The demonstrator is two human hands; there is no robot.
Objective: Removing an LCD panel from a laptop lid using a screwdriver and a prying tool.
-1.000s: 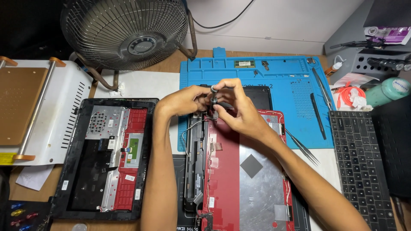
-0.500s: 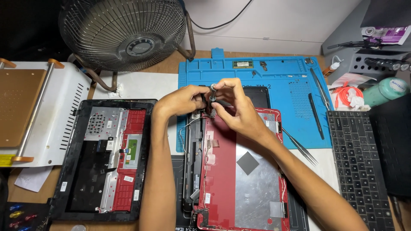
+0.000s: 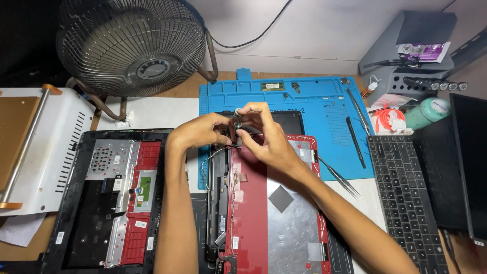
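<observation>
Both my hands meet over the top left corner of a red laptop lid panel (image 3: 284, 213) lying inside-up on the bench. My left hand (image 3: 200, 133) pinches a small metal hinge part (image 3: 237, 122) at that corner. My right hand (image 3: 266, 137) grips the same hinge from the other side, fingers curled over it. A thin grey cable (image 3: 209, 157) loops out from under my hands along the black strip (image 3: 219, 203) at the panel's left edge.
A blue repair mat (image 3: 324, 101) lies behind the panel, with tweezers (image 3: 339, 177) and a black pry tool (image 3: 355, 142). An opened black and red laptop base (image 3: 109, 198) sits left, a keyboard (image 3: 406, 193) right, a fan (image 3: 132, 45) at back left, a white machine (image 3: 35, 147) far left.
The red panel has shifted slightly under my hands; both hands stay on the hinge at the same corner.
</observation>
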